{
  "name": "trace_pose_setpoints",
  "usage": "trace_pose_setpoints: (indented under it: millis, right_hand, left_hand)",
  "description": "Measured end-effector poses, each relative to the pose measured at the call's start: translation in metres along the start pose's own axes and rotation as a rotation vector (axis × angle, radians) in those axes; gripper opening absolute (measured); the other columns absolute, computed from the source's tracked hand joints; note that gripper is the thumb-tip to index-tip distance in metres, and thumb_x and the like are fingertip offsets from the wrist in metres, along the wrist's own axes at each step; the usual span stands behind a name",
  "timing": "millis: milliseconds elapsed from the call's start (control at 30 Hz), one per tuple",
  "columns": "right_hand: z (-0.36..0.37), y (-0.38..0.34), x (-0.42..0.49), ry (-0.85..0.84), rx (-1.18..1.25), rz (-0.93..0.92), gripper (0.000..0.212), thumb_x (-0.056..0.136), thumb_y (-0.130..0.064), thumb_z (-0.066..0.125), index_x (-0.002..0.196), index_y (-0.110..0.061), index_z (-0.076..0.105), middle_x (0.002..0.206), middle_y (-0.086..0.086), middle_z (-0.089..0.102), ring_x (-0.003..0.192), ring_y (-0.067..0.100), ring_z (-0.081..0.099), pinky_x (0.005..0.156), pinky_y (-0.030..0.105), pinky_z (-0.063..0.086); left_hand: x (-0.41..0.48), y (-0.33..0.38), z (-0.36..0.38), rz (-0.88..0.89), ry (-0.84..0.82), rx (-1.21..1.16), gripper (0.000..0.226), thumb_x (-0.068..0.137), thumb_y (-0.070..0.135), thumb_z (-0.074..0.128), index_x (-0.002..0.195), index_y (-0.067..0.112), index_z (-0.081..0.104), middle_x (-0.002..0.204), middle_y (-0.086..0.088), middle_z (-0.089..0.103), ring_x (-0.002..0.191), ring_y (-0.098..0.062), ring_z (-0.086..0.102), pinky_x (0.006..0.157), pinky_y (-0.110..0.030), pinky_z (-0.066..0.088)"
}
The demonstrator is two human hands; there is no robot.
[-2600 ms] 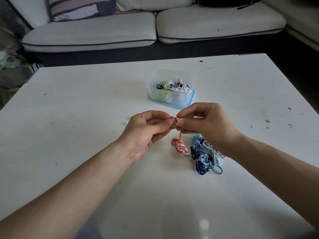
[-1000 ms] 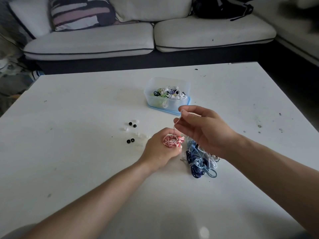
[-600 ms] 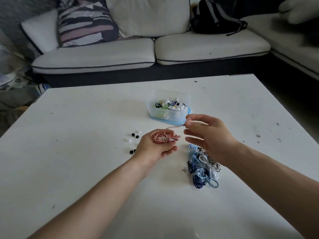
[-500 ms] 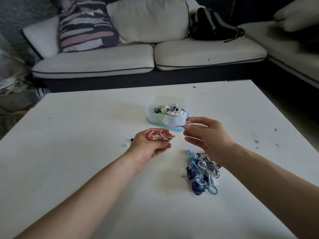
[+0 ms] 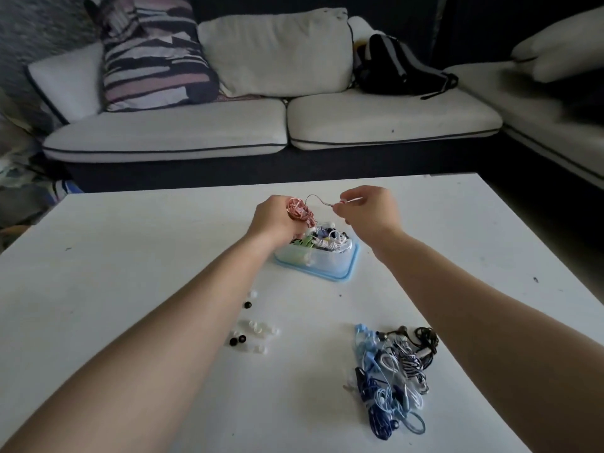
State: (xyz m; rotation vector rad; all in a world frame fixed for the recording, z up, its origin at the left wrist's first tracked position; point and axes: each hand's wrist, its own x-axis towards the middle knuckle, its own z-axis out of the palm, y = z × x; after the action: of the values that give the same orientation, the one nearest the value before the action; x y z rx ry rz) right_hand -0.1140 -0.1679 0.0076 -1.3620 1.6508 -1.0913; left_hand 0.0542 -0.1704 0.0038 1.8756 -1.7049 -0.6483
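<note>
Above the clear plastic tub (image 5: 322, 264) near the middle of the white table (image 5: 130, 256), I see both hands raised side by side. The left hand (image 5: 273, 220) is clenched around a coiled pink earphone cable (image 5: 299, 209), which bulges out of the fist just over the tub's far left corner. A thin loose strand (image 5: 315, 197) of that cable arcs to the right hand (image 5: 369, 207), whose thumb and forefinger pinch its end while the other fingers stay bent. The hands are near each other but not touching.

The tub has a blue edge at its base and is packed with tangled earphones in white, green and black. Nearer to me on the right, well apart from the tub, a heap of blue, white and black earphones (image 5: 392, 377) lies on the table. Left of that heap, beside my left forearm, small black and clear ear tips (image 5: 250, 333) are scattered.

Beyond the table stands a pale sofa (image 5: 376, 122) with a striped cushion (image 5: 150, 57) on its left and a black bag (image 5: 395, 68) on its right
</note>
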Motion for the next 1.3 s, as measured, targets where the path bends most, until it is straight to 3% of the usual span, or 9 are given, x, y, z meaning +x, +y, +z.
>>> trace_pose_setpoints:
  millis: [67, 233, 467, 567, 733, 867, 967, 1100, 1300]
  right_hand:
    - [-0.001, 0.002, 0.005, 0.002, -0.045, -0.039, 0.024, 0.082, -0.02, 0.072, 0.106, -0.021, 0.073, 0.083, -0.009, 0.07, 0.073, 0.011, 0.065, 0.066, 0.024, 0.046]
    - [-0.003, 0.011, 0.012, -0.017, -0.135, -0.125, 0.028, 0.084, -0.017, 0.064, 0.109, -0.022, 0.075, 0.081, -0.017, 0.064, 0.077, 0.007, 0.06, 0.072, 0.02, 0.045]
    - [0.015, 0.017, 0.013, -0.275, -0.567, -0.143, 0.026, 0.086, -0.015, 0.062, 0.103, -0.032, 0.073, 0.097, -0.008, 0.071, 0.084, 0.014, 0.065, 0.078, 0.031, 0.056]
    - [0.024, 0.016, 0.008, -0.268, -0.78, -0.218, 0.027, 0.087, -0.021, 0.06, 0.106, -0.038, 0.068, 0.102, -0.011, 0.071, 0.096, 0.018, 0.062, 0.089, 0.034, 0.046]
    - [0.021, 0.016, 0.005, -0.332, -0.815, -0.256, 0.02, 0.092, -0.025, 0.057, 0.083, -0.041, 0.065, 0.102, -0.013, 0.071, 0.099, 0.017, 0.063, 0.095, 0.036, 0.047]
    - [0.007, 0.009, -0.006, -0.32, -0.813, -0.257, 0.042, 0.093, -0.01, 0.045, 0.106, -0.036, 0.074, 0.112, -0.008, 0.069, 0.093, 0.019, 0.056, 0.087, 0.032, 0.045]
    - [-0.013, 0.006, -0.017, -0.306, -0.739, -0.255, 0.054, 0.085, 0.0, 0.038, 0.117, -0.03, 0.07, 0.12, -0.007, 0.068, 0.11, 0.022, 0.059, 0.097, 0.038, 0.048]
    - [-0.045, 0.02, -0.033, -0.276, -0.632, -0.208, 0.044, 0.089, -0.003, 0.04, 0.104, -0.027, 0.074, 0.112, -0.006, 0.07, 0.105, 0.02, 0.062, 0.094, 0.038, 0.052]
    - [-0.091, 0.064, -0.075, -0.41, -0.718, -0.092, 0.032, 0.09, -0.01, 0.051, 0.099, -0.03, 0.074, 0.1, -0.01, 0.066, 0.099, 0.014, 0.062, 0.084, 0.023, 0.045]
  left_hand:
    - [0.008, 0.0, 0.007, 0.048, -0.093, 0.08, 0.006, 0.075, 0.023, 0.075, 0.079, 0.022, 0.07, 0.081, 0.003, 0.072, 0.082, -0.017, 0.065, 0.066, -0.023, 0.043]
    - [0.013, -0.002, 0.018, 0.132, -0.281, 0.212, 0.022, 0.072, 0.035, 0.079, 0.091, 0.025, 0.075, 0.088, 0.007, 0.072, 0.087, -0.013, 0.066, 0.081, -0.027, 0.051]
    - [0.019, -0.024, 0.014, 0.074, -0.018, 0.097, 0.009, 0.086, 0.018, 0.067, 0.089, 0.026, 0.07, 0.091, 0.005, 0.071, 0.084, -0.016, 0.065, 0.079, -0.027, 0.051]
    - [0.012, -0.023, 0.019, 0.097, 0.025, 0.04, 0.02, 0.087, 0.013, 0.058, 0.095, 0.027, 0.07, 0.092, 0.008, 0.071, 0.088, -0.014, 0.065, 0.083, -0.029, 0.052]
    - [-0.003, -0.013, 0.03, 0.155, 0.011, 0.029, 0.029, 0.088, 0.008, 0.049, 0.099, 0.028, 0.067, 0.094, 0.011, 0.071, 0.09, -0.013, 0.065, 0.085, -0.033, 0.053]
    - [-0.018, -0.01, 0.027, 0.145, 0.027, 0.063, 0.038, 0.085, 0.002, 0.045, 0.105, 0.025, 0.067, 0.104, 0.009, 0.069, 0.097, -0.016, 0.064, 0.088, -0.032, 0.052]
    - [-0.03, -0.009, 0.023, 0.137, 0.048, 0.071, 0.04, 0.086, 0.001, 0.047, 0.112, 0.024, 0.067, 0.112, 0.008, 0.068, 0.1, -0.015, 0.063, 0.087, -0.028, 0.05]
    - [-0.057, 0.0, 0.027, 0.2, 0.07, 0.02, 0.025, 0.089, 0.012, 0.054, 0.102, 0.027, 0.069, 0.107, 0.009, 0.07, 0.095, -0.014, 0.063, 0.085, -0.031, 0.051]
    - [-0.117, 0.017, 0.064, 0.23, -0.252, -0.008, 0.013, 0.086, 0.025, 0.064, 0.097, 0.028, 0.069, 0.094, 0.011, 0.066, 0.083, -0.009, 0.062, 0.078, -0.029, 0.053]
